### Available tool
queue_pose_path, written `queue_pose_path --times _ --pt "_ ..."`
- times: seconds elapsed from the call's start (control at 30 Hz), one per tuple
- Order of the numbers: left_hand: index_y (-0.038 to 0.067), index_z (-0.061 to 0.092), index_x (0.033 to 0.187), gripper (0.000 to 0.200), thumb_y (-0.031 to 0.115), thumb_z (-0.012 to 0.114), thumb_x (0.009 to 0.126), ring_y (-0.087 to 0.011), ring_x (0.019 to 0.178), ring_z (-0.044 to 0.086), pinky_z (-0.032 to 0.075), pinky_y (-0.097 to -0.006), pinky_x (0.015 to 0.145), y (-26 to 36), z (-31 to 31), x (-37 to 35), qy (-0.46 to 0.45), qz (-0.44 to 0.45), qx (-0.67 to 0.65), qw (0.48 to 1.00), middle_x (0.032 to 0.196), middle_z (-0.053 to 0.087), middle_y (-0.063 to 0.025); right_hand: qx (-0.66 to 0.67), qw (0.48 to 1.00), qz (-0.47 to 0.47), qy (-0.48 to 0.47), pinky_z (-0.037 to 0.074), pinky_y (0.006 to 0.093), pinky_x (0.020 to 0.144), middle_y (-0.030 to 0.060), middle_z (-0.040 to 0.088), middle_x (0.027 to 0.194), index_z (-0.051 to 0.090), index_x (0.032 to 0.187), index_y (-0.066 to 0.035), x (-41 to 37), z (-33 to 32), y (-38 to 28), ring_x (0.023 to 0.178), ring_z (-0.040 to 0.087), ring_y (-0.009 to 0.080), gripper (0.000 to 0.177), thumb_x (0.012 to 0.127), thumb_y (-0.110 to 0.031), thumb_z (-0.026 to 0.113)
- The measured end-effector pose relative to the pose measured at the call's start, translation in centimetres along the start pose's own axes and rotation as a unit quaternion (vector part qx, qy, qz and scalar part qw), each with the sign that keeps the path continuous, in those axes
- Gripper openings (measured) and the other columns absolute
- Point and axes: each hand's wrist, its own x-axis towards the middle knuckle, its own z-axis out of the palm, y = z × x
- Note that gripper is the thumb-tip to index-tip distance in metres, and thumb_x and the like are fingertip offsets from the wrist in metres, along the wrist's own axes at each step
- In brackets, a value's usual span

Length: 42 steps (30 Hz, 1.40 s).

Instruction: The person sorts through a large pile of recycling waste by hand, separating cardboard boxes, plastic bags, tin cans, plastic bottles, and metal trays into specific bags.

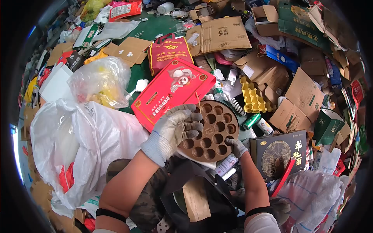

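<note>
A round brown tray (pixel 209 130) with many round hollows is in front of me, its face turned up toward the camera. My right hand (pixel 237 148), in a grey-white work glove, grips the tray's lower right edge, with the thumb on top and the other fingers hidden underneath. My left hand (pixel 173 130), gloved too, is open with fingers apart and overlaps the tray's left side. Behind that hand lies a flat red gift box (pixel 173 87) with a white figure printed on it. A thin brownish strip rises beside the left fingertips.
A white plastic sack (pixel 89 143) and a clear bag (pixel 103 79) lie at left. Below my arms is an open black bag (pixel 175 190). A yellow egg tray (pixel 252 97), a dark gift box (pixel 278 153) and flattened cardboard (pixel 221 35) lie around the pile.
</note>
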Motion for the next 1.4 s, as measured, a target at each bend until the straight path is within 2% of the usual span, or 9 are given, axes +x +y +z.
queue_pose_path --times 0.23,0.33,0.43,0.57,0.7,0.83,0.97,1.13,1.4 --pt "0.006 0.048 0.115 0.03 0.014 0.053 0.086 -0.0205 0.086 0.061 0.049 -0.034 0.075 -1.1 0.0 0.5 -0.032 0.0 -0.009 0.999 0.1 0.06 -0.0096 -0.207 0.909 -0.258 0.254 0.049 0.0284 0.072 0.0054 0.063 0.091 0.058 0.1 -0.003 -5.6 6.0 -5.0 0.08 0.06 0.0164 0.026 0.074 0.0 0.056" --pt "0.005 0.047 0.119 0.039 0.016 0.06 0.084 -0.0224 0.096 0.058 0.047 -0.0348 0.084 0.2 1.9 -0.3 0.078 0.052 0.149 0.984 0.106 0.058 -0.0107 -0.517 0.668 -0.452 0.288 0.046 0.034 0.071 0.0072 0.058 0.085 0.059 0.097 -0.006 -12.7 7.8 -11.7 0.08 0.055 0.0238 0.031 0.068 0.004 0.056" --pt "0.002 0.043 0.125 0.052 0.019 0.065 0.081 -0.0253 0.11 0.052 0.042 -0.0327 0.093 -1.4 1.3 1.1 0.042 0.395 0.452 0.799 0.117 0.053 -0.0131 -0.658 0.445 -0.569 0.213 0.043 0.0376 0.072 0.0094 0.053 0.085 0.059 0.095 -0.008 -22.0 11.0 -17.0 0.084 0.049 0.0309 0.044 0.053 0.005 0.059" --pt "0.011 0.043 0.13 0.069 0.03 0.074 0.071 -0.0276 0.122 0.041 0.031 -0.0374 0.102 -0.2 4.5 -3.8 -0.157 0.249 0.57 0.767 0.13 0.044 -0.0145 -0.709 0.257 -0.626 0.199 0.044 0.0409 0.077 0.0057 0.053 0.091 0.06 0.097 -0.009 -30.1 11.8 -16.9 0.088 0.05 0.0283 0.038 0.059 -0.008 0.061" --pt "0.013 0.044 0.128 0.069 0.024 0.072 0.066 -0.028 0.122 0.041 0.032 -0.0419 0.102 -3.3 3.4 -4.8 -0.203 0.405 0.698 0.553 0.128 0.046 -0.0129 -0.623 0.305 -0.666 0.274 0.044 0.046 0.092 0.0069 0.055 0.093 0.058 0.095 -0.007 -31.5 11.2 -14.9 0.093 0.052 0.0257 0.024 0.071 -0.008 0.06" --pt "0.015 0.055 0.116 0.05 0.01 0.064 0.067 -0.0274 0.109 0.052 0.039 -0.0395 0.094 -4.4 2.2 -3.2 -0.12 0.549 0.689 0.457 0.114 0.057 -0.0078 -0.577 0.381 -0.681 0.243 0.044 0.0451 0.092 0.0107 0.059 0.097 0.057 0.099 -0.005 -32.1 12.5 -15.3 0.094 0.056 0.0272 0.025 0.074 -0.006 0.058" --pt "0.015 0.062 0.103 0.031 0.012 0.061 0.072 -0.0243 0.081 0.062 0.049 -0.0357 0.073 -4.2 2.7 -3.5 -0.067 0.515 0.578 0.629 0.084 0.064 -0.0076 -0.371 0.592 -0.689 0.189 0.04 0.0386 0.098 0.0134 0.052 0.121 0.048 0.122 0.0 -28.2 9.3 -14.5 0.111 0.051 0.0262 0.041 0.081 -0.001 0.053" --pt "0.004 0.06 0.098 0.019 0.016 0.061 0.084 -0.0121 0.065 0.052 0.044 -0.0276 0.064 -4.1 2.0 0.1 0.135 0.342 0.3 0.88 0.072 0.06 -0.0015 -0.186 0.769 -0.547 0.273 0.045 0.032 0.088 0.01 0.056 0.112 0.05 0.118 -0.003 -27.1 5.1 -15.2 0.102 0.055 0.0203 0.036 0.082 0.001 0.047" --pt "0.004 0.057 0.089 0.011 0.013 0.059 0.084 -0.0097 0.052 0.045 0.041 -0.0293 0.05 -4.0 -0.3 2.1 0.278 0.245 -0.011 0.929 0.066 0.055 -0.0032 0.066 0.886 -0.386 0.248 0.052 0.0336 0.075 0.0069 0.057 0.104 0.049 0.116 -0.008 -28.2 6.0 -16.3 0.088 0.06 0.0212 0.032 0.084 -0.009 0.049"
